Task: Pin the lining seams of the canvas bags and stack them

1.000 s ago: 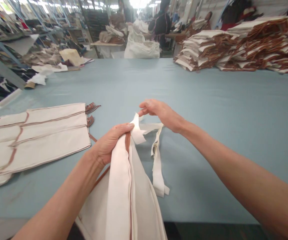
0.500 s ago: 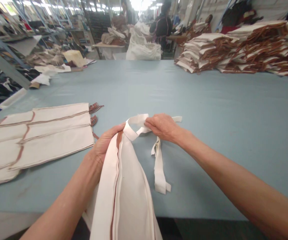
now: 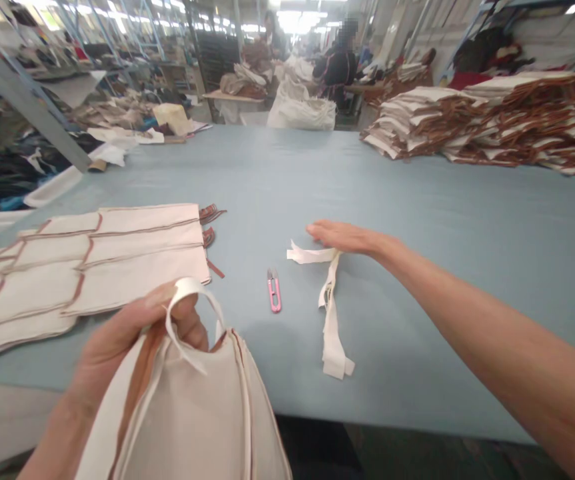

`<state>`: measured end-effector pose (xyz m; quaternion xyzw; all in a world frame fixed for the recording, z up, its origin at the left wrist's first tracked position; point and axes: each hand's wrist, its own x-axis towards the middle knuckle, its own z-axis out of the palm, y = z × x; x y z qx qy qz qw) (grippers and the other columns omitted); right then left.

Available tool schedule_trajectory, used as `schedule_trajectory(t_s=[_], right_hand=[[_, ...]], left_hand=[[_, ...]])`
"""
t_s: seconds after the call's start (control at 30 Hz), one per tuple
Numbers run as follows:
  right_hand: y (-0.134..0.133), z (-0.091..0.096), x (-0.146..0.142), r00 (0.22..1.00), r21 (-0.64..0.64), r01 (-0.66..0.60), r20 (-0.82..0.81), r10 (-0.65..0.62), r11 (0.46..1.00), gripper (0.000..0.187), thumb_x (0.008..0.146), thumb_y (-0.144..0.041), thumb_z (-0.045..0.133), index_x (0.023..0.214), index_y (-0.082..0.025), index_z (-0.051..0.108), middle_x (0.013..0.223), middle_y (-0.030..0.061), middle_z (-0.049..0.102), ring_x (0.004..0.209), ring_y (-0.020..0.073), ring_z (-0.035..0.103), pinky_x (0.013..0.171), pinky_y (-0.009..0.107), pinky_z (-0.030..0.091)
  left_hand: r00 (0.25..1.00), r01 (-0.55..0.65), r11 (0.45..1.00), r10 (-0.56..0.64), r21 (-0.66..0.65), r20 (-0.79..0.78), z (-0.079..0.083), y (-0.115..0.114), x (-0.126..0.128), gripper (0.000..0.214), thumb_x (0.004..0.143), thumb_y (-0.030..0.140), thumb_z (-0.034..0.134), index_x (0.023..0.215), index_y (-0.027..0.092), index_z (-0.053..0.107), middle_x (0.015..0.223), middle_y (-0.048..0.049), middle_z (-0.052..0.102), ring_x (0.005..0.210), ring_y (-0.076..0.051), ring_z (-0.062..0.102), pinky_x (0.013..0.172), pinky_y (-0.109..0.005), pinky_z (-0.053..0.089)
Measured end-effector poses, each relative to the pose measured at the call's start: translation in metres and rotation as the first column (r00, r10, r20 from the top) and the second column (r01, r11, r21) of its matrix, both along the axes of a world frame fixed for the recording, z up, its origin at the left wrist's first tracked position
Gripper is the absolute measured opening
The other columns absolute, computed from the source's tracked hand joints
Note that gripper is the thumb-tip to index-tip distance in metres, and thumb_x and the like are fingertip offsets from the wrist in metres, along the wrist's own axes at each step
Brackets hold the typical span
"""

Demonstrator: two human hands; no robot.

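My left hand (image 3: 147, 317) grips the top of a bundle of cream fabric pieces (image 3: 197, 400) with brown edging, which hangs over the table's near edge. A white fabric strip (image 3: 187, 287) loops up from the bundle's top beside my fingers. Over the table my right hand (image 3: 342, 237) is stretched out, fingers extended, holding nothing that I can see. Loose white fabric strips (image 3: 333, 333) lie just below it, one end passing close under the hand. Between the hands, pink-handled thread snips (image 3: 274, 291) lie on the table.
Cream fabric bundles (image 3: 142, 247) with brown edging overlap on the blue-grey table (image 3: 267, 173) at left. Tall stacks of cream and brown pieces (image 3: 492, 123) line the far right. A white sack (image 3: 302, 107) stands beyond the far edge, a person (image 3: 334, 70) behind it.
My left hand has brought the bundle down, left and closer. My right hand has let go of the white strip and opened. The thread snips have come into sight.
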<state>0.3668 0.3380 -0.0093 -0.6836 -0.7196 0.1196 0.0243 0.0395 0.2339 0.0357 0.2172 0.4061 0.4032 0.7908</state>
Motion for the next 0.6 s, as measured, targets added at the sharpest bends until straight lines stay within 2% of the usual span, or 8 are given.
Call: schedule_trajectory(t_s=[0.1, 0.13, 0.2, 0.3, 0.4, 0.43, 0.5, 0.6], right_hand=[[-0.007, 0.025, -0.014, 0.996, 0.181, 0.087, 0.011, -0.090, 0.980, 0.056, 0.102, -0.047, 0.050, 0.139, -0.005, 0.057, 0.142, 0.0301, 0.060, 0.129, 0.0418, 0.058, 0.107, 0.052, 0.041], [-0.016, 0.033, -0.022, 0.994, 0.259, 0.112, -0.013, -0.113, 0.959, 0.057, 0.101, -0.043, 0.052, 0.143, -0.005, 0.053, 0.147, 0.0306, 0.055, 0.134, 0.0433, 0.054, 0.110, 0.055, 0.038], [-0.044, 0.047, -0.042, 0.971, 0.397, 0.178, -0.220, -0.094, 0.900, 0.041, 0.098, -0.040, 0.056, 0.129, -0.015, 0.066, 0.131, 0.0199, 0.069, 0.118, 0.0369, 0.066, 0.102, 0.050, 0.047], [-0.110, 0.055, -0.080, 0.753, 0.149, -0.009, -0.649, 0.105, 0.989, 0.042, 0.100, -0.052, 0.048, 0.089, -0.024, 0.077, 0.085, 0.0088, 0.078, 0.072, 0.0240, 0.073, 0.069, 0.036, 0.058], [-0.173, 0.040, -0.120, 0.554, 0.152, -0.140, -0.807, 0.205, 0.978, 0.044, 0.105, -0.047, 0.043, 0.081, -0.028, 0.074, 0.081, 0.0030, 0.078, 0.075, 0.0205, 0.074, 0.066, 0.031, 0.059], [-0.188, 0.031, -0.131, 0.547, 0.168, -0.119, -0.812, 0.205, 0.979, 0.042, 0.106, -0.045, 0.042, 0.085, -0.029, 0.074, 0.084, 0.0022, 0.079, 0.077, 0.0200, 0.075, 0.069, 0.031, 0.060], [-0.206, 0.012, -0.146, 0.652, 0.307, 0.005, -0.723, 0.229, 0.952, 0.026, 0.103, -0.039, 0.051, 0.094, -0.029, 0.073, 0.089, 0.0023, 0.079, 0.079, 0.0217, 0.074, 0.070, 0.034, 0.060], [-0.212, -0.009, -0.156, 0.817, 0.574, 0.047, -0.493, 0.299, 0.818, 0.012, 0.098, -0.031, 0.061, 0.102, -0.026, 0.071, 0.094, 0.0063, 0.078, 0.083, 0.0257, 0.074, 0.076, 0.040, 0.060]], left_hand=[[0.999, -0.005, 0.998, 0.002, -0.063, -0.043, 0.000, -0.020, -0.013, 0.031, 0.067, 0.022, 0.082, 0.062, 0.019, 0.051, 0.053, 0.0060, 0.049, 0.048, -0.009, 0.046, 0.050, -0.022, 0.045], [0.999, -0.006, 0.998, 0.004, -0.060, -0.047, 0.000, -0.025, -0.018, 0.032, 0.067, 0.023, 0.085, 0.062, 0.018, 0.053, 0.053, 0.0062, 0.049, 0.047, -0.009, 0.046, 0.049, -0.022, 0.044], [0.995, 0.006, 0.999, -0.010, -0.038, -0.096, -0.001, -0.034, -0.029, 0.027, 0.069, 0.026, 0.087, 0.068, 0.018, 0.061, 0.054, 0.0054, 0.056, 0.048, -0.010, 0.052, 0.050, -0.021, 0.045], [0.971, 0.059, 0.998, -0.060, -0.012, -0.232, 0.000, -0.049, -0.046, 0.019, 0.076, 0.030, 0.084, 0.085, 0.017, 0.073, 0.062, 0.0001, 0.070, 0.058, -0.015, 0.066, 0.059, -0.023, 0.053], [0.965, 0.082, 0.997, -0.079, -0.001, -0.249, 0.003, -0.068, -0.056, 0.027, 0.075, 0.033, 0.085, 0.093, 0.016, 0.078, 0.068, -0.0043, 0.076, 0.068, -0.022, 0.075, 0.064, -0.027, 0.058], [0.969, 0.080, 0.997, -0.078, 0.001, -0.235, 0.005, -0.075, -0.057, 0.029, 0.074, 0.034, 0.086, 0.096, 0.016, 0.078, 0.070, -0.0052, 0.077, 0.071, -0.025, 0.076, 0.066, -0.028, 0.059], [0.978, 0.078, 0.997, -0.076, -0.001, -0.195, 0.008, -0.090, -0.058, 0.033, 0.075, 0.036, 0.085, 0.100, 0.016, 0.079, 0.073, -0.0063, 0.079, 0.076, -0.027, 0.078, 0.071, -0.032, 0.061], [0.991, 0.089, 0.996, -0.091, -0.026, -0.096, 0.009, -0.111, -0.056, 0.032, 0.081, 0.035, 0.080, 0.105, 0.014, 0.079, 0.082, -0.0087, 0.081, 0.082, -0.029, 0.079, 0.077, -0.034, 0.062]])
